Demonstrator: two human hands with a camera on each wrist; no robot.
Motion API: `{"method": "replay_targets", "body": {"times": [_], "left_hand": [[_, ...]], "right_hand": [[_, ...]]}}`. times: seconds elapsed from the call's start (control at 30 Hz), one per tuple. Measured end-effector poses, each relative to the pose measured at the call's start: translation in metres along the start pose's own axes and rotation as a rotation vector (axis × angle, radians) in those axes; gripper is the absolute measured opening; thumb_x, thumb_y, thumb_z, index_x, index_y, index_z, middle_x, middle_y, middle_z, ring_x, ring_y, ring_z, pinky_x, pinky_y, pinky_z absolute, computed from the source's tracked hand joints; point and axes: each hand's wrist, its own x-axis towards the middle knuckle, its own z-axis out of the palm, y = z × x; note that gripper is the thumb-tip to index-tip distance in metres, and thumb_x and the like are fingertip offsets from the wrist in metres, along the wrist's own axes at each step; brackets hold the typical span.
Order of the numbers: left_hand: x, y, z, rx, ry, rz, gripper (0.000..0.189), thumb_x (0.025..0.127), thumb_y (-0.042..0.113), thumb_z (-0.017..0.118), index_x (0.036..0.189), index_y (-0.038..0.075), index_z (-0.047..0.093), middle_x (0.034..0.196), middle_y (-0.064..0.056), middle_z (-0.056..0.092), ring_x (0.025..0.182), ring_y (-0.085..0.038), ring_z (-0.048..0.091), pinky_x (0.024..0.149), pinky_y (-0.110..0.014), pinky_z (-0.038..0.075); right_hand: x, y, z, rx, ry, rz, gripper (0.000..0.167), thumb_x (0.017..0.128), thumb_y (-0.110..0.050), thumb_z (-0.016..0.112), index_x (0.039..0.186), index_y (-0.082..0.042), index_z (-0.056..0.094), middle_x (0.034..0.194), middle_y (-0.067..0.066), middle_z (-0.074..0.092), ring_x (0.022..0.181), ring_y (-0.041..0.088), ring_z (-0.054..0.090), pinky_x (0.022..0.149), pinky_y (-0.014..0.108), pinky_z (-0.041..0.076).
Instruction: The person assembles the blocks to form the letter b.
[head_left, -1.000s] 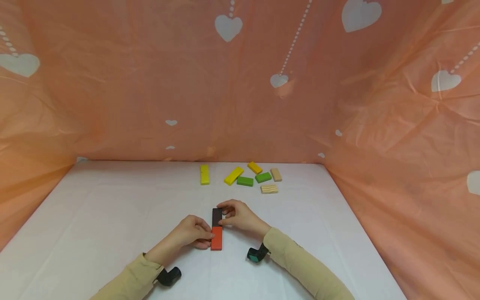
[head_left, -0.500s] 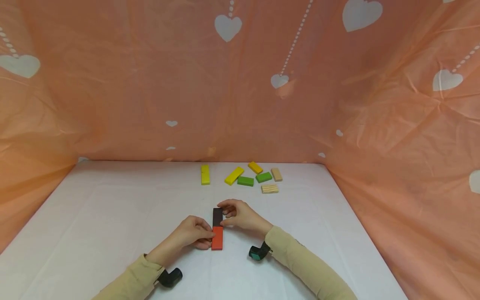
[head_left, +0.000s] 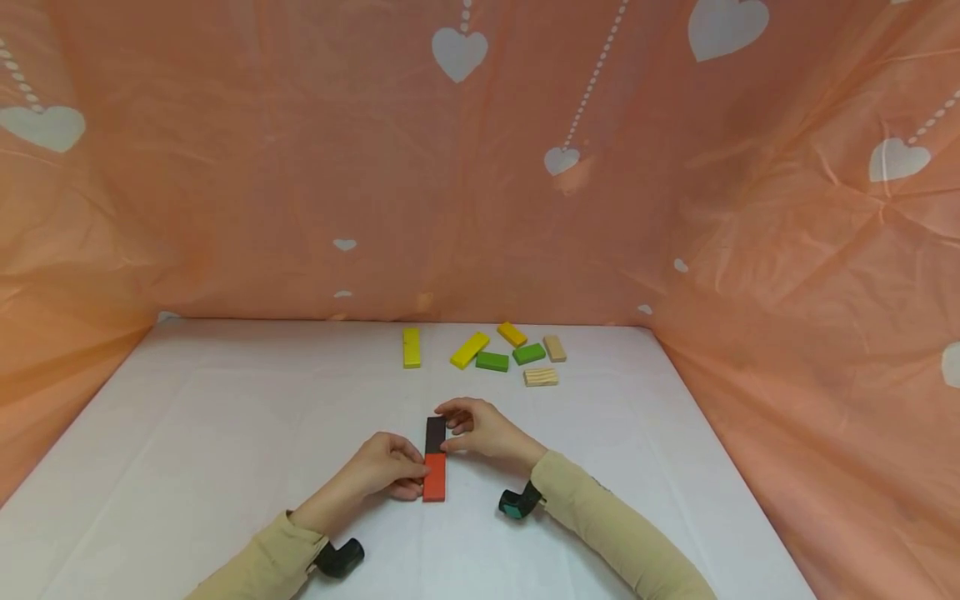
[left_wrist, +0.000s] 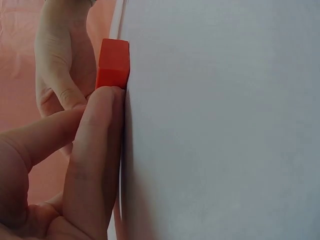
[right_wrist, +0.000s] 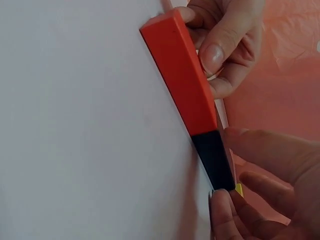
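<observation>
A red block (head_left: 435, 487) and a dark, nearly black block (head_left: 435, 435) lie end to end on the white table, the dark one farther off. My left hand (head_left: 382, 465) holds the red block from its left side, thumb at the upper edge and fingertips along the side. From the right, my right hand (head_left: 487, 433) holds the dark block, its index finger at the far end and its thumb near the joint. In the right wrist view the ends of the red block (right_wrist: 182, 75) and the dark block (right_wrist: 215, 157) meet.
Beyond the hands lie several loose blocks: yellow (head_left: 412, 347), another yellow (head_left: 470, 350), orange-yellow (head_left: 512, 335), green (head_left: 492, 362), another green (head_left: 529, 354), and plain wood (head_left: 541, 377). An orange curtain (head_left: 300, 167) with white hearts surrounds the table's back and sides.
</observation>
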Motion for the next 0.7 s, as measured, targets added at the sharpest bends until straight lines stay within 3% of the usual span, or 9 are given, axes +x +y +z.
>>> {"method": "replay_targets", "body": {"times": [0.3, 0.7], "left_hand": [[0.001, -0.001, 0.001, -0.009, 0.007, -0.01, 0.018, 0.084, -0.001, 0.07, 0.094, -0.011, 0.059, 0.072, -0.011, 0.067, 0.057, -0.017, 0.066, 0.055, -0.032, 0.06], [-0.002, 0.001, 0.0, -0.014, -0.015, 0.01, 0.018, 0.083, 0.0, 0.071, 0.094, -0.01, 0.059, 0.072, -0.011, 0.067, 0.056, -0.015, 0.065, 0.056, -0.031, 0.06]], "right_hand": [[0.011, -0.002, -0.018, -0.098, 0.011, -0.065, 0.048, 0.083, -0.011, 0.076, 0.127, -0.004, 0.057, 0.111, 0.007, 0.063, 0.096, 0.017, 0.06, 0.087, 0.025, 0.052], [0.043, -0.013, -0.047, -0.069, 0.081, -0.158, 0.055, 0.086, -0.007, 0.072, 0.134, 0.002, 0.048, 0.127, 0.022, 0.054, 0.115, 0.034, 0.052, 0.102, 0.042, 0.044]]}}
